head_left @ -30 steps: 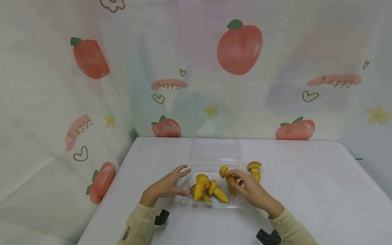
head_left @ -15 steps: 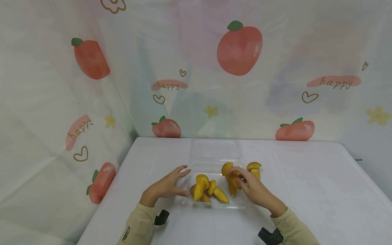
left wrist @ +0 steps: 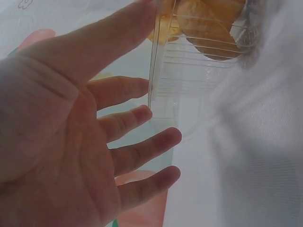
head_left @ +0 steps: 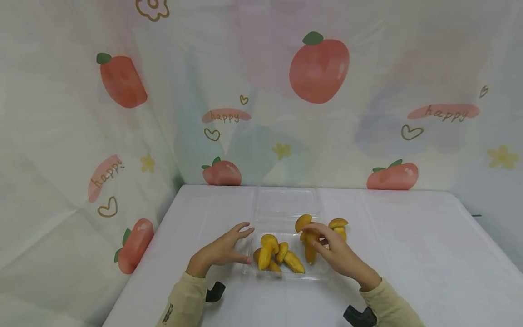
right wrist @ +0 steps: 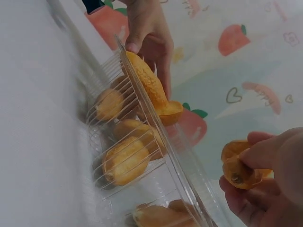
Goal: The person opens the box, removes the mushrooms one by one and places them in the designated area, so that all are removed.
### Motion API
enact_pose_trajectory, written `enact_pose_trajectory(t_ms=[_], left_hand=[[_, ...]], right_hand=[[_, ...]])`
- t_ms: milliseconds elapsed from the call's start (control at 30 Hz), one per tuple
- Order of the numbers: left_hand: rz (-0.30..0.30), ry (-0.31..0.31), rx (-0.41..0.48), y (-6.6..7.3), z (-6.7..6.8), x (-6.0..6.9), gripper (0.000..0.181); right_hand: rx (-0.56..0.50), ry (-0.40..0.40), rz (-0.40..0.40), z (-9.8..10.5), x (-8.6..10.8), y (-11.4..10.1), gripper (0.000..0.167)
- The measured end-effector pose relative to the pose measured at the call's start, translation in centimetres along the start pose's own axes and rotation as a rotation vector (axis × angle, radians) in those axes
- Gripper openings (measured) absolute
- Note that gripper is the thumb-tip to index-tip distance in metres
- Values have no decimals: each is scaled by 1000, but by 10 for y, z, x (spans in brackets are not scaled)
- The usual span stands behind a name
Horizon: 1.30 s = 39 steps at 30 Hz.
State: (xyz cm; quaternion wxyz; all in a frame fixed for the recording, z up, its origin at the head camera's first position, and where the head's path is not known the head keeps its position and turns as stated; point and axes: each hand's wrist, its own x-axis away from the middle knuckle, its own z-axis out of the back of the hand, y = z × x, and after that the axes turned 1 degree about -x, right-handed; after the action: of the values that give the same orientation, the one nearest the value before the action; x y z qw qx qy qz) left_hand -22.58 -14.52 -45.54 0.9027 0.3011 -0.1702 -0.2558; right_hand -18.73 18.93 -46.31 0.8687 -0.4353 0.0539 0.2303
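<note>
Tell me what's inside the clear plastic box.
Yellow mushrooms lie inside the box, some overlapping, so parts are hidden. In the head view, the right hand and held mushroom cover some of the box's right side.

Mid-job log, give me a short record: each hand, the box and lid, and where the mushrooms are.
Left hand: spread, thumb at the left end of the clear box
Right hand: pinches one mushroom above the box
Box: on the white table
Lid: open, on the far side
Mushrooms inside: several, overlapping, exact count unclear
Loose mushroom: right of the box, partly hidden by the right hand
</note>
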Motion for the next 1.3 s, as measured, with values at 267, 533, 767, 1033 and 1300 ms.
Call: enact_pose_trajectory(t_ms=[267, 533, 767, 1033, 1300], left_hand=[[-7, 3, -11, 1, 0, 1, 88], [-18, -1, -18, -1, -1, 1, 89], [-7, 0, -18, -1, 0, 0, 89], [-9, 0, -19, -2, -3, -1, 89], [-16, 1, -27, -2, -2, -2, 88]], right_hand=[[8, 23, -11, 0, -2, 0, 33], [-34, 76, 9, 4, 2, 1, 29], [8, 136, 26, 10, 6, 5, 30], [-30, 149, 14, 17, 8, 7, 28], [-58, 128, -1, 24, 9, 11, 33]])
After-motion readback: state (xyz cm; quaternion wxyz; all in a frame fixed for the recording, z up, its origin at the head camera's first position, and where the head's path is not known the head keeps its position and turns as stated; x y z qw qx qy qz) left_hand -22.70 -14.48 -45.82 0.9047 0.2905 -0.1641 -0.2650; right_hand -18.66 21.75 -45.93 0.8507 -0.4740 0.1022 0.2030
